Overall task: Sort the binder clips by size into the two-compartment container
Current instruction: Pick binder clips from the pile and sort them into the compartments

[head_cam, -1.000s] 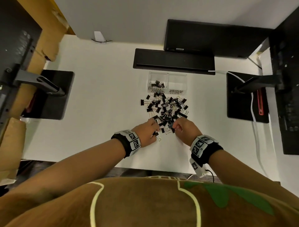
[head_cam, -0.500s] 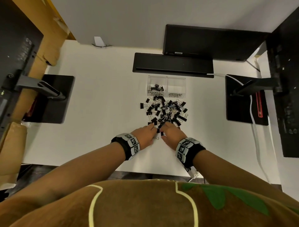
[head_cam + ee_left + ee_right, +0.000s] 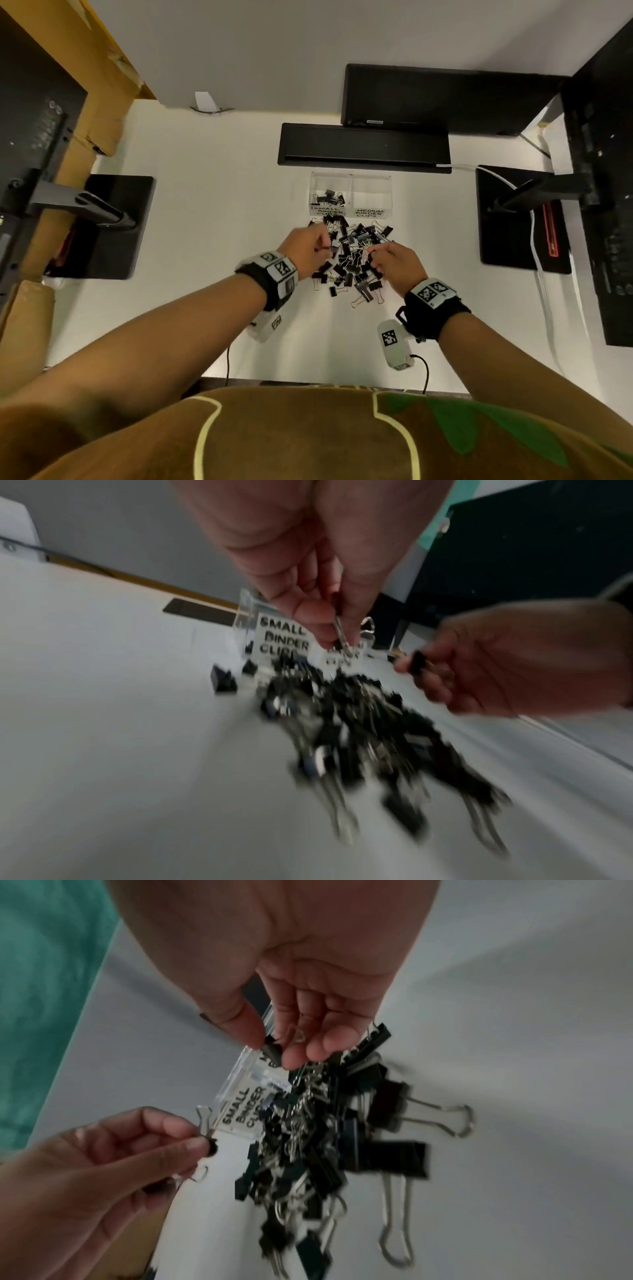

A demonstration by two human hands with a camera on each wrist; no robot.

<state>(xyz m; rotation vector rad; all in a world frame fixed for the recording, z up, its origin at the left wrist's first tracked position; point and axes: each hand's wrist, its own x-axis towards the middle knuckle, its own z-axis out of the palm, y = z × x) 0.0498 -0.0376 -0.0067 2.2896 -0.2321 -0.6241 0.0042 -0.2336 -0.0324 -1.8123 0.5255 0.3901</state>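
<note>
Above the pile of binder clips on the white table, just before the clear 2-compartment container, the left hand and the right hand each pinch 1 small clip.

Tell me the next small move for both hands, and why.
Probably carry both small clips forward and drop them in the small compartment. The left hand pinches one clip, the right hand another; both hang over the pile, just short of the container.
</note>
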